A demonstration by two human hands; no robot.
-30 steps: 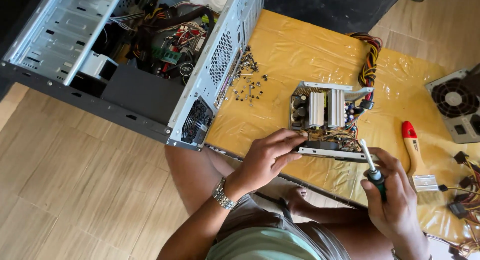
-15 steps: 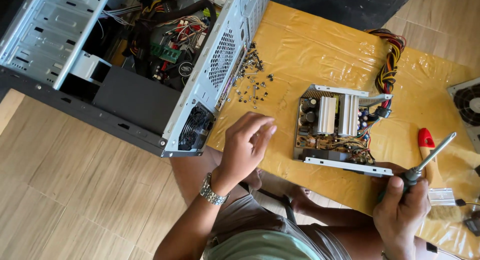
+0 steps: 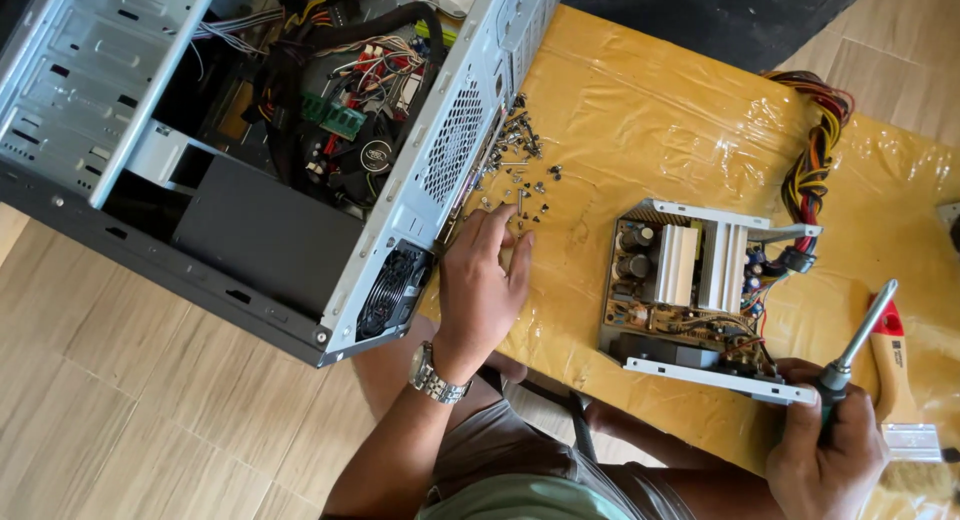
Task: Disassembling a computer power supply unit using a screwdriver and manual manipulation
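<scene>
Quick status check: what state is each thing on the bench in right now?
Computer case: side open, internals exposed.
Power supply: cover off, circuit board bare.
Loose screws: scattered beside the case.
Left hand: fingertips on the screws.
Right hand: gripping a screwdriver, shaft raised.

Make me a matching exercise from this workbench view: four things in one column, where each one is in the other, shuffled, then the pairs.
Things:
1. screwdriver
2. loose screws
3. wristwatch
4. bundle of coloured wires

Places:
A. on the left hand's wrist
B. scattered beside the open computer case, at the left fingertips
C. gripped in the right hand
D. trailing from the opened power supply across the yellow sheet

Pairs: 1-C, 2-B, 3-A, 4-D
</scene>
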